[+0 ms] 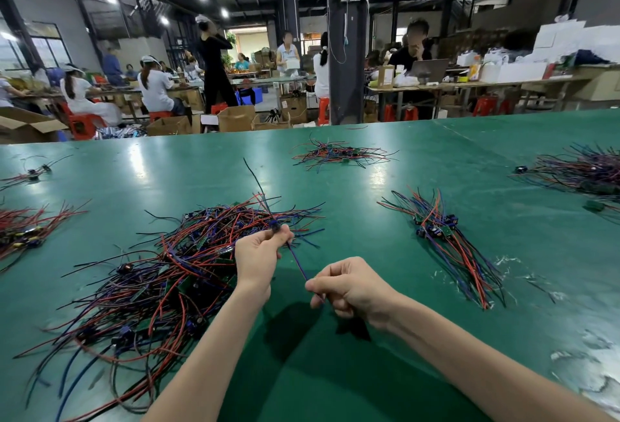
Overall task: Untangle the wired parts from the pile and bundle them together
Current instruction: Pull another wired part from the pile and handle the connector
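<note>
A large tangled pile [161, 274] of red, blue and black wired parts with small boards lies on the green table at the left. My left hand [258, 257] pinches the dark component of one wired part [275, 227] at the pile's right edge; a black lead rises from it. Its blue wire [298, 262] runs down and right to my right hand [349, 287], which pinches the wire's end. A sorted bundle [443, 237] of wired parts lies to the right, parts aligned.
The green table [335, 371] carries other wire piles: at the far centre [339, 154], the right edge [583, 173] and the left edge [27, 227]. Scuffed white patches mark the near right. Beyond the table people sit at workbenches among cardboard boxes.
</note>
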A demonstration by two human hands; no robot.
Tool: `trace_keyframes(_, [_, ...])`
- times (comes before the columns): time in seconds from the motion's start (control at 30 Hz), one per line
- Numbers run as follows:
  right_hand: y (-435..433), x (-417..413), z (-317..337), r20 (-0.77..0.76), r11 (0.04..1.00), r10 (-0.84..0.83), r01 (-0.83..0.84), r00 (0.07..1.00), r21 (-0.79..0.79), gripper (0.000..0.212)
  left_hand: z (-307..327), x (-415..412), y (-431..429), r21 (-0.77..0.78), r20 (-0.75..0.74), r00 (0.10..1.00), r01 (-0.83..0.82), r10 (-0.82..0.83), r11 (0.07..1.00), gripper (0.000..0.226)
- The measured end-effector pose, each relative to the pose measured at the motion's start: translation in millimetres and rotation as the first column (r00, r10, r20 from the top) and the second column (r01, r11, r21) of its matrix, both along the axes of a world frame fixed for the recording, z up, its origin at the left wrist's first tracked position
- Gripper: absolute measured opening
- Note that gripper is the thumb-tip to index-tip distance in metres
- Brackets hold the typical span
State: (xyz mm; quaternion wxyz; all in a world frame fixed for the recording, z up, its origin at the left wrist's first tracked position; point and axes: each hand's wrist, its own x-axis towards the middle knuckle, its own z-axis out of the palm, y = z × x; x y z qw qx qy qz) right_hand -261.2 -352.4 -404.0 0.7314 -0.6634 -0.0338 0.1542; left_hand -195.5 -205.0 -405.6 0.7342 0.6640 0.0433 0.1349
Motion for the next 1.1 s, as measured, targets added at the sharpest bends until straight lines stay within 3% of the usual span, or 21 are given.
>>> trace_keyframes(0.23, [5.7, -1.2, -8.0, -0.013, 1.000, 0.020, -0.020, 1.000, -0.013, 0.023, -8.2, 2.0, 0.7, 0.064, 0.041, 0.999, -0.019, 0.016, 0.998, 0.014])
trace_keyframes(0.33, [0.9, -2.0, -7.1, 0.031, 0.990, 0.071, -0.067, 0.997, -0.120, 0.020, -12.2, 0.2, -4.9, 0.105, 0.070, 0.997, 0.017, -0.024, 0.994, 0.016])
trace_keyframes(0.43, [-5.9, 0.6, -5.1, 0.092, 0.958, 0.139, -0.110, 0.986, -0.265, 0.022, -13.1, -0.7, -9.2, 0.047, 0.048, 0.997, 0.058, -0.060, 0.997, 0.021])
trace_keyframes(0.53, [-13.5, 9.1, -4.9, 0.133, 0.945, 0.062, -0.015, 0.989, -0.326, 0.039, -10.8, -2.5, -12.8, -0.051, -0.016, 0.993, 0.114, -0.115, 0.992, 0.022])
trace_keyframes(0.8, [-22.3, 24.3, -12.0, 0.192, 0.967, -0.148, 0.183, 0.970, -0.179, 0.021, -11.1, -9.6, -32.2, -0.055, -0.036, 0.944, 0.327, -0.329, 0.944, 0.024])
trace_keyframes(0.97, [-20.0, 24.3, -8.2, 0.147, 0.970, -0.184, 0.204, 0.972, -0.132, 0.022, -12.0, -7.4, -34.4, -0.047, -0.030, 0.932, 0.359, -0.361, 0.932, 0.023])
trace_keyframes(1.1, [-19.7, 19.1, -2.9, 0.091, 0.983, -0.159, 0.166, 0.983, -0.079, 0.021, -12.9, -7.2, -33.4, -0.029, 0.001, 0.957, 0.291, -0.291, 0.956, 0.019])
